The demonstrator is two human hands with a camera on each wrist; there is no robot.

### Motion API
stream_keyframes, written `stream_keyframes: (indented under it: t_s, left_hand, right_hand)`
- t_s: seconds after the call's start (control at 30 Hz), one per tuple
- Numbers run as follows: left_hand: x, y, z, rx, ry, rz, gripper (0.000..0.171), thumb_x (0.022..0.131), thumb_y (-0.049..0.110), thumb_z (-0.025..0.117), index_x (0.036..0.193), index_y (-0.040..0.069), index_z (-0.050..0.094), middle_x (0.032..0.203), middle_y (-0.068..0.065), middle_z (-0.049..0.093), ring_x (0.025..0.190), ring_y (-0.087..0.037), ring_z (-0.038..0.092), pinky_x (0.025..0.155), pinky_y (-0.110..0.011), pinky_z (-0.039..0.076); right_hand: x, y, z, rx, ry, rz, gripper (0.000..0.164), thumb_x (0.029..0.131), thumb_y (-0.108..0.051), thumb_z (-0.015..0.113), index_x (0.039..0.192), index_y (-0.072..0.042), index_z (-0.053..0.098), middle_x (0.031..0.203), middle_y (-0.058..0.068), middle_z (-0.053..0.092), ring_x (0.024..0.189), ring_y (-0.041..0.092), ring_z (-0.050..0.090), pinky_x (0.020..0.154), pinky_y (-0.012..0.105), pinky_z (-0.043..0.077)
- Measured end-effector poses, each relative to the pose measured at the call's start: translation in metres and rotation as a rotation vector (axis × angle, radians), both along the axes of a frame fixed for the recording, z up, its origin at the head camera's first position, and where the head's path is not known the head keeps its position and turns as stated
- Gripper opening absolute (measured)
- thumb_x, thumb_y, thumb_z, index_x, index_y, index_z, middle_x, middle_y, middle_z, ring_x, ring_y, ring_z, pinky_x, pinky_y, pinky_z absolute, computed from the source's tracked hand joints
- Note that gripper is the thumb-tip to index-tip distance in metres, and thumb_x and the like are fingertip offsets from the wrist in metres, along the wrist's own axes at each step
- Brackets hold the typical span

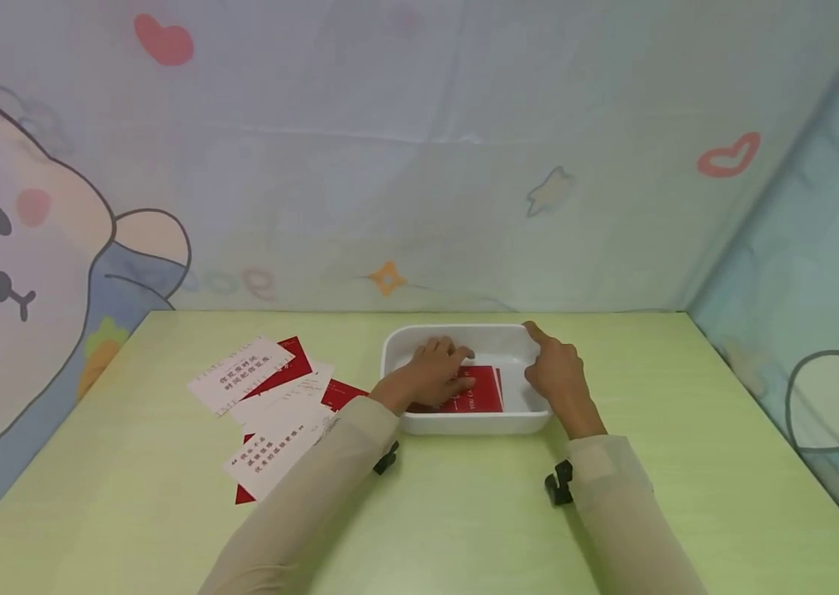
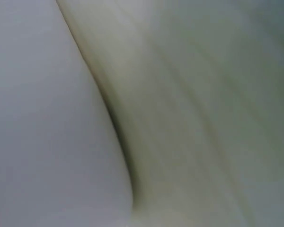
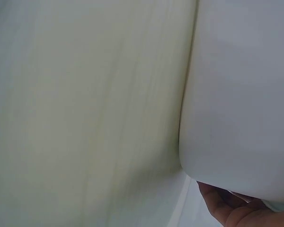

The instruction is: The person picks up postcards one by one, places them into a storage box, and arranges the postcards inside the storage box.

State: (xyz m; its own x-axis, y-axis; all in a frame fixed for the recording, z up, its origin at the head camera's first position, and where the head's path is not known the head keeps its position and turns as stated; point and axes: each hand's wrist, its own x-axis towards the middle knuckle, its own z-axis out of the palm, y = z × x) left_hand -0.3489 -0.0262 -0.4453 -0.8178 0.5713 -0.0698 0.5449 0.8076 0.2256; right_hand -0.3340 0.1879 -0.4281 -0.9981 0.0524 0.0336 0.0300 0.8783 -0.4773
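A white rectangular plastic tray (image 1: 474, 424) sits on the table, with red cards (image 1: 482, 395) printed in white lying in its near part. My left hand (image 1: 430, 376) reaches over the near left wall and rests on the cards, fingers spread and partly covering them. At the tray's right end, my right hand (image 1: 559, 373) grips the rim, its index finger stretched toward the far corner. In the right wrist view, fingers of the right hand (image 3: 232, 208) show at the tray's end wall (image 3: 241, 118). Only the tray's outer wall (image 2: 52, 123) and the tabletop fill the left wrist view.
Left of the tray, several white cards with red lettering (image 1: 270, 454) and red cards (image 1: 345, 394) lie loosely overlapped, partly behind the left sleeve (image 1: 330, 479). The pale green table (image 1: 464, 512) meets a cartoon-printed cloth (image 1: 419, 207) at its back edge.
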Motion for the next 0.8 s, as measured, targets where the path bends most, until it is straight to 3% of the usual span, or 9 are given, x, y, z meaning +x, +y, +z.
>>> stream_keyframes:
  t_s: [0.47,0.8]
  left_hand:
    - [-0.0037,0.0024,-0.0017,0.021,0.018,0.008,0.048,0.105,0.041,0.044,0.147,0.019,0.041,0.143,-0.01,0.044,0.138,-0.029,0.035,0.115,-0.045,0.031]
    - [-0.0082,0.0019,-0.0011,0.063,0.1,0.009,0.047,0.104,0.039,0.046,0.147,0.02,0.041,0.143,-0.006,0.046,0.136,-0.024,0.039,0.116,-0.042,0.033]
  right_hand:
    - [-0.0001,0.0008,0.0003,-0.012,-0.01,0.002,0.07,0.087,-0.001,0.057,0.153,-0.016,0.037,0.117,0.029,0.065,0.091,0.036,0.057,0.078,0.05,0.054]
    - [-0.0009,0.0023,0.0014,-0.002,0.001,0.016,0.07,0.086,0.0,0.056,0.152,-0.016,0.039,0.115,0.029,0.065,0.09,0.036,0.057,0.076,0.05,0.054]
